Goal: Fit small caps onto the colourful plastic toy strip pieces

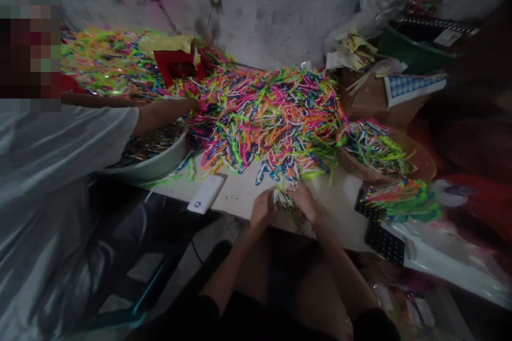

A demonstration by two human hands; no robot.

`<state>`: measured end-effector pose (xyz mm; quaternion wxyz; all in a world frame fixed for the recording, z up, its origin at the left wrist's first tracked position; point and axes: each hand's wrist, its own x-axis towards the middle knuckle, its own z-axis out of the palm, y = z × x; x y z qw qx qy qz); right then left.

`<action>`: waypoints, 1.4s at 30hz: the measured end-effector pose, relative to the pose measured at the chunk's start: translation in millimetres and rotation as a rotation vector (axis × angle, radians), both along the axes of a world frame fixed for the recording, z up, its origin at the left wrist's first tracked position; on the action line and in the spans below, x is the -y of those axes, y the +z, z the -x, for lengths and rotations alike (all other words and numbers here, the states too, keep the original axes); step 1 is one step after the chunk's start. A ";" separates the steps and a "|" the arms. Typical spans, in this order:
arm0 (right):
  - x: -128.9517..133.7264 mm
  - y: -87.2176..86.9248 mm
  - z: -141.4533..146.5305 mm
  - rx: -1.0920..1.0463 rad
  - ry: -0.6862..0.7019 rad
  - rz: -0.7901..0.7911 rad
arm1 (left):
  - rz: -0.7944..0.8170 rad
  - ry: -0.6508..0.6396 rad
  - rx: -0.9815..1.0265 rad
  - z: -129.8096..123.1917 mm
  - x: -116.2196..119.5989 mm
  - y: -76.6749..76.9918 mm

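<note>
A large heap of thin, brightly coloured strips covers the table. At the table's front edge, my left hand has its fingers curled against the left side of a small bundle of strips. On the bundle's right side is my right hand, its fingers closed round the upper part. The bundle's lower ends point down toward the edge, between both hands. Dim light and blur hide the fingertips.
A white power bank lies left of my hands. Another person's arm reaches over a white basin on the left. An orange bowl of strips, a cardboard box and a black perforated tray are on the right.
</note>
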<state>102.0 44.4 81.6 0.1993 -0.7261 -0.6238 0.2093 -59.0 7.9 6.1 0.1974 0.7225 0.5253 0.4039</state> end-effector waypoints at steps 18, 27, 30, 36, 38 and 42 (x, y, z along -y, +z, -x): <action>-13.4 6.9 30.8 0.205 0.015 0.141 | -0.068 0.011 -0.126 -3.5 4.2 8.1; -1.2 26.2 2.7 -0.206 -0.026 0.001 | -0.059 0.022 0.049 5.0 13.1 -0.4; 35.2 12.0 0.6 -0.434 -0.035 0.026 | -0.055 -0.026 0.134 9.6 30.7 1.9; 115.3 -35.4 20.3 -0.849 -0.152 0.127 | 0.025 -0.221 0.149 19.2 86.0 14.5; 130.8 -45.1 22.9 -0.955 -0.185 0.139 | 0.054 -0.266 0.127 23.8 98.9 21.1; 148.5 -56.8 22.8 -1.092 -0.210 0.163 | 0.099 -0.428 0.062 28.8 108.3 35.3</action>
